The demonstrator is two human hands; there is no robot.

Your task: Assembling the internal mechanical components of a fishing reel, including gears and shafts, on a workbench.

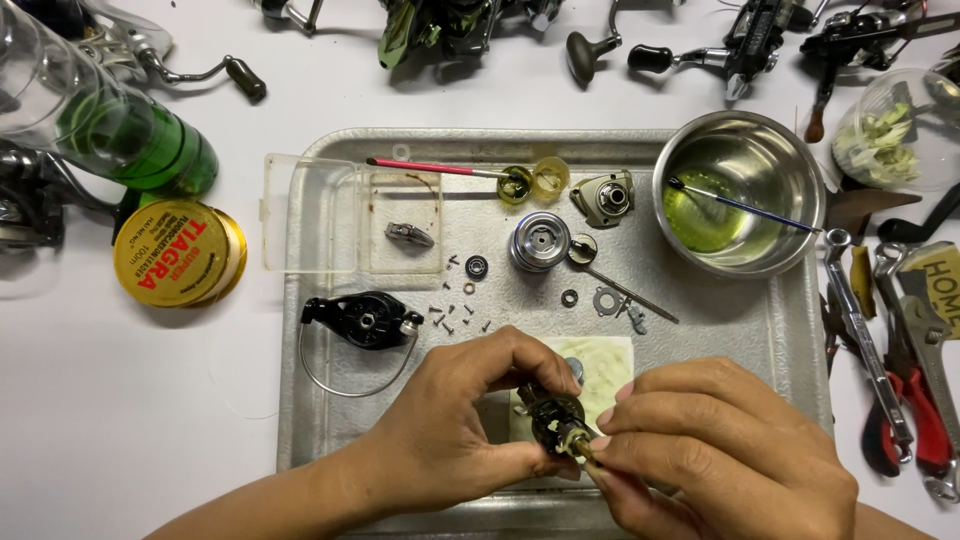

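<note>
Reel part (556, 420), small, dark, round, held over tray (300, 420) near front edge, above yellowed cloth (600, 365). Left hand (455, 425) curled around part, thumb and fingers clamped on it. Right hand (715, 455) pinching pale end of part with fingertips. Nearby on tray: black rotor (362, 320) with wire bail, loose screws (450, 318), silver spool (538, 241), steel bowl (738, 190) with yellow liquid and brush (740, 203).
</note>
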